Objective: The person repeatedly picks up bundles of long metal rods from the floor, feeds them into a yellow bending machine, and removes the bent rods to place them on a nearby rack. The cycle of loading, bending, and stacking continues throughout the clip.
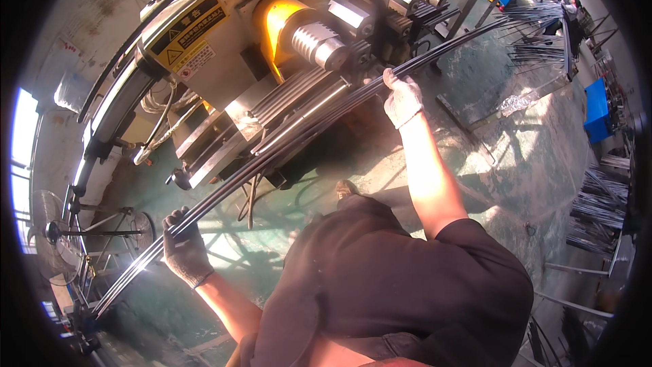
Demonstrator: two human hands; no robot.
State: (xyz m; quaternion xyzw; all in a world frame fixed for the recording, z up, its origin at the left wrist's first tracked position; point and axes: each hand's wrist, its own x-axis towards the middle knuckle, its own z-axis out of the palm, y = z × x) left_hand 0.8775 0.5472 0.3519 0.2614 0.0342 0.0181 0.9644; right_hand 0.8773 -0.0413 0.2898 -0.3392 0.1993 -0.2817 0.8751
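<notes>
A bundle of long, thin metal rods (234, 180) slants across the view from lower left to upper right. Near its lower end, my left hand (186, 251), in a dark grey work glove, is closed around the rods. Farther along, my right hand (403, 100) wears a pale glove and grips the same bundle, thumb on top. The rods pass along the front of a machine with a ridged metal roller (319, 44) and a yellow housing (274, 20). Whether the bundle rests on the machine's edge I cannot tell.
A warning plate (187, 30) is fixed to the machine. At the left stands a large fan (49, 231). More rods (543, 32) lie on a rack at the far right, with a blue bin (598, 110) nearby. Stacked metal pieces (598, 207) stand along the right side.
</notes>
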